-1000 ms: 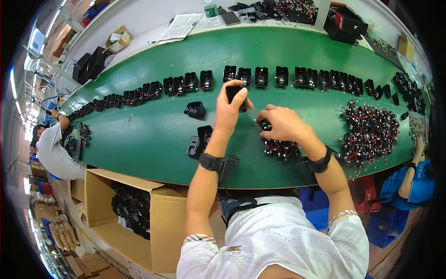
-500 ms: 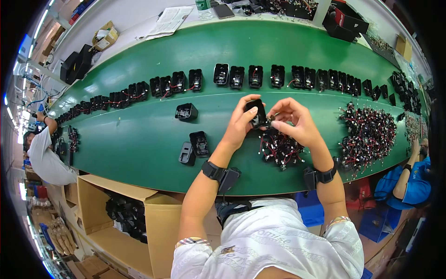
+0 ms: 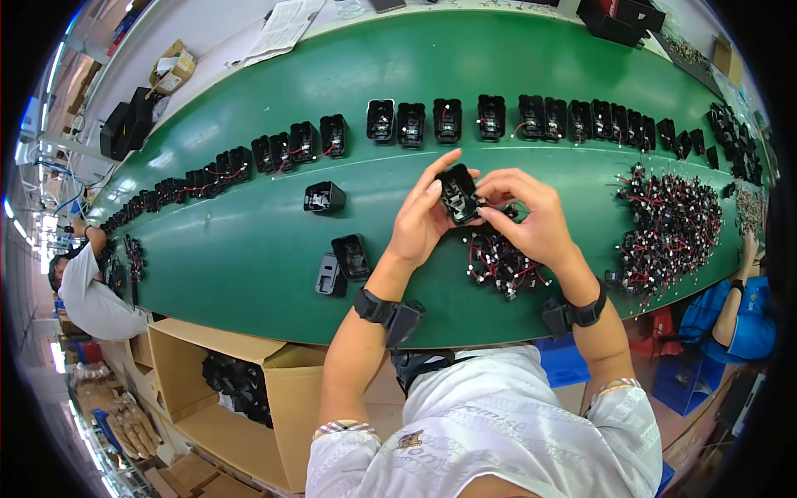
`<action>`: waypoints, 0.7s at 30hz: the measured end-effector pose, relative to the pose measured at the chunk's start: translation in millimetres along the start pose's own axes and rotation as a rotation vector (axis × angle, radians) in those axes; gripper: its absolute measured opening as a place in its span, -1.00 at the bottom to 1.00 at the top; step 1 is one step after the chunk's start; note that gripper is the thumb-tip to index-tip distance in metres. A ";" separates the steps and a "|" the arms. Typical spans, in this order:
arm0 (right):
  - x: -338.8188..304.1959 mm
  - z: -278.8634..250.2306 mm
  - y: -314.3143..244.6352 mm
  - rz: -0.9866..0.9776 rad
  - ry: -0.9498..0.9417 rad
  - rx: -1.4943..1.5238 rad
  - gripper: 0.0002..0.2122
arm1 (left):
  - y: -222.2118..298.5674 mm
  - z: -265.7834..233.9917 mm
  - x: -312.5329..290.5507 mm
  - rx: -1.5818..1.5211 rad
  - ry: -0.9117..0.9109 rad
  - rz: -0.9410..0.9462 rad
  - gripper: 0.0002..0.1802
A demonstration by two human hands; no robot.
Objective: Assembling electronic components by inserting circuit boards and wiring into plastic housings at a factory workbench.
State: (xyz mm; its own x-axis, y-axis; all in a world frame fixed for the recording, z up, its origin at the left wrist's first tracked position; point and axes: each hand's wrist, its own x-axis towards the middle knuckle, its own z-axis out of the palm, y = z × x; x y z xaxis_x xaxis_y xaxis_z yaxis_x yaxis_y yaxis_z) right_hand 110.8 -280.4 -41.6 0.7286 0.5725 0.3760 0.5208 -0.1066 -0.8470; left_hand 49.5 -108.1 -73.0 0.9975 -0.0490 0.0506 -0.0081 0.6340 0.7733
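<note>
My left hand (image 3: 417, 226) holds a black plastic housing (image 3: 457, 197), tilted so that its open, hollow side shows. At the housing's right edge, the fingertips of my right hand (image 3: 535, 212) are pinched together; what lies between them is too small and hidden to make out. Just below my hands is a small heap of black parts with red wires and white connectors (image 3: 503, 270). To the left lie an open black housing (image 3: 324, 197), a second housing (image 3: 352, 257) and a dark grey shell with a cut-out (image 3: 329, 274).
A long row of black housings (image 3: 411, 124) crosses the green table (image 3: 232, 274). On the right lies a larger heap of wired parts (image 3: 672, 224). An open cardboard box (image 3: 290, 415) with black pieces stands below the table's front edge. Other people sit at the far left (image 3: 95, 290) and far right (image 3: 730, 319).
The housing has turned so its inside shows more. My right fingertips have moved from a small dark part beside it to its right edge. The whole view has shifted slightly.
</note>
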 end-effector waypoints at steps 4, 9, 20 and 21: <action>1.5 -1.6 6.4 -0.088 0.018 -0.027 -0.81 | -1.9 1.5 1.7 0.019 0.006 -0.003 -0.44; 0.0 -4.7 -1.5 -0.153 0.008 -0.092 -0.83 | -4.6 -6.7 -0.6 0.014 0.000 -0.001 -0.53; -9.5 8.5 -5.3 -0.103 0.087 -0.084 -0.84 | -15.0 -4.4 -0.4 0.014 0.015 0.000 -0.55; -9.7 8.9 -3.9 -0.103 0.090 -0.086 -0.84 | -15.2 -3.8 -0.6 0.002 0.001 -0.009 -0.55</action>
State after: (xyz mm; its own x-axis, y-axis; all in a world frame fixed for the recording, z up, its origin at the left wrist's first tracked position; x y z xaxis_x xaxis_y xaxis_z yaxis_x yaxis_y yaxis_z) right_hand 97.7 -278.2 -45.3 0.7042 0.5094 0.4946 0.6280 -0.1221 -0.7685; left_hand 49.3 -114.8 -87.2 0.9977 -0.0533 0.0430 0.0003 0.6320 0.7750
